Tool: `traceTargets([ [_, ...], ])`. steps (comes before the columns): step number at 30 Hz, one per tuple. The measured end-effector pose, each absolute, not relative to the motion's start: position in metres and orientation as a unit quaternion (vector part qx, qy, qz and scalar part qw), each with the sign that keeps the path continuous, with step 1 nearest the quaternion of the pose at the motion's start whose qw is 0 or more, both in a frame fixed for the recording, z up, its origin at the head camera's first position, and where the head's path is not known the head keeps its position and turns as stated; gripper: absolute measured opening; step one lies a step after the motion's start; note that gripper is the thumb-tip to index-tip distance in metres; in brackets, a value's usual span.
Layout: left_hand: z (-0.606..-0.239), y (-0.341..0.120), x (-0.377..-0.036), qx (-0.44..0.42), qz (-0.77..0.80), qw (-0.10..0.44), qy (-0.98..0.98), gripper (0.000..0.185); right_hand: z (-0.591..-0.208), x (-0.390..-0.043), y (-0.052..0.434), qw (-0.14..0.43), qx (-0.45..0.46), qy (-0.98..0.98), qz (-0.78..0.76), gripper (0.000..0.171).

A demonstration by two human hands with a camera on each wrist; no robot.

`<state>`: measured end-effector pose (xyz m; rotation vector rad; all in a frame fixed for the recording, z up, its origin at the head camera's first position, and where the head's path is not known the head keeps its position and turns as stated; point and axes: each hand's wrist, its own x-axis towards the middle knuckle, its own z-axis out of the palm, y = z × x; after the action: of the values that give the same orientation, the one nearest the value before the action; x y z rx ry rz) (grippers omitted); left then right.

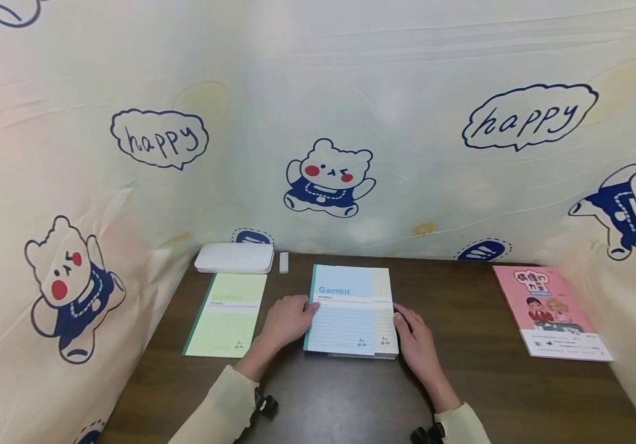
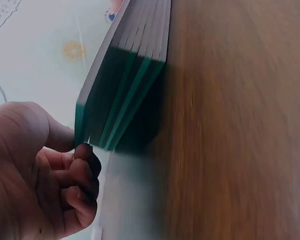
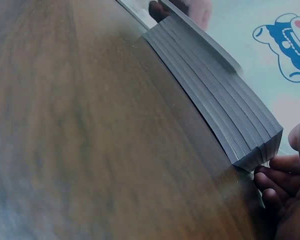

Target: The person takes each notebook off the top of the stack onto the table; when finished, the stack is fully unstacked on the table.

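In the head view a light-blue notebook [image 1: 345, 327] lies on a stack of several notebooks, offset to the left. A cream notebook [image 1: 383, 314] shows beneath its right side. My left hand [image 1: 290, 319] pinches the blue notebook's green spine between thumb and index finger. In the left wrist view, that spine [image 2: 80, 122] juts out past the other green spines [image 2: 125, 107]. My right hand [image 1: 419, 342] is at the stack's right side, fingers relaxed. From the right wrist view, its fingertips [image 3: 262, 175] touch the lower corner of the page stack [image 3: 210, 90].
A green notebook [image 1: 226, 314] lies at the left of the dark wooden table [image 1: 345, 401]. Behind it are a white case [image 1: 234, 257] and a small white block [image 1: 284, 263]. A pink book [image 1: 551, 311] lies far right. A printed curtain [image 1: 423, 172] encloses the back and sides.
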<state>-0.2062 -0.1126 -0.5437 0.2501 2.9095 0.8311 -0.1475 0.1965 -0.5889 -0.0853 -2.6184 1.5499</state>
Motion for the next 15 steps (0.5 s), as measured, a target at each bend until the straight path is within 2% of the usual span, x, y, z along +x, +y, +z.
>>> traceTargets([
  [15, -0.549, -0.182, -0.197, -0.002, 0.197, 0.043, 0.979, 0.034, -0.589, -0.148, 0.197, 0.044, -0.033, -0.858, 0.511, 0.048],
])
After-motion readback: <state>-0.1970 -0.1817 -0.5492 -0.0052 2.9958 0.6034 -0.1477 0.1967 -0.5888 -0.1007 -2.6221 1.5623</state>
